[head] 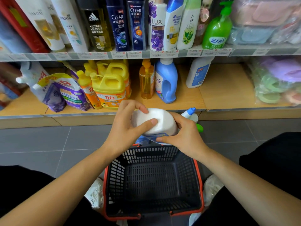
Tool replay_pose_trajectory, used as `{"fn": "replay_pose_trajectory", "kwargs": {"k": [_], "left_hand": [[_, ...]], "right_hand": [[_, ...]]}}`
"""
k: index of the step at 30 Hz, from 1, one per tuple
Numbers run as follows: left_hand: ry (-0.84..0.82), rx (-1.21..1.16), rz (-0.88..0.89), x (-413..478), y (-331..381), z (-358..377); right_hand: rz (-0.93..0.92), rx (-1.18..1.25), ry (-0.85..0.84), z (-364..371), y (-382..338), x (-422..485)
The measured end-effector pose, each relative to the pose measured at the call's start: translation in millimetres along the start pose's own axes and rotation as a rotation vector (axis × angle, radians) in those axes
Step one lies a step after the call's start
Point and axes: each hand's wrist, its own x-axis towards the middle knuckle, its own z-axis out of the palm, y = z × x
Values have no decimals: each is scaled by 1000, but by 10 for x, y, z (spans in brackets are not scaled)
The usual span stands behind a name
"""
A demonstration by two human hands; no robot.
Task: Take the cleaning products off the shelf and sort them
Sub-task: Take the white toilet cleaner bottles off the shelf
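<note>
Your left hand (125,128) curls fingers and thumb round the white bottle (156,123) from nine o'clock; your right hand (185,137) grips its three o'clock side. The bottle hangs over the twelve o'clock rim of the black basket (117,170).

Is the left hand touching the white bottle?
Touching. The head view shows the left hand with thumb and a finger curled onto the white bottle, no gap.
</note>
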Motion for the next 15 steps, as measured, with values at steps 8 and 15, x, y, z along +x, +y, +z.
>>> {"fn": "replay_pose_trajectory", "kwargs": {"k": [8,15], "left_hand": [[78,-188,-157,6,-51,20],[86,-389,-205,47,-88,-12]], "right_hand": [[-57,-36,-21,21,5,9],[-20,85,23,-12,18,37]]}}
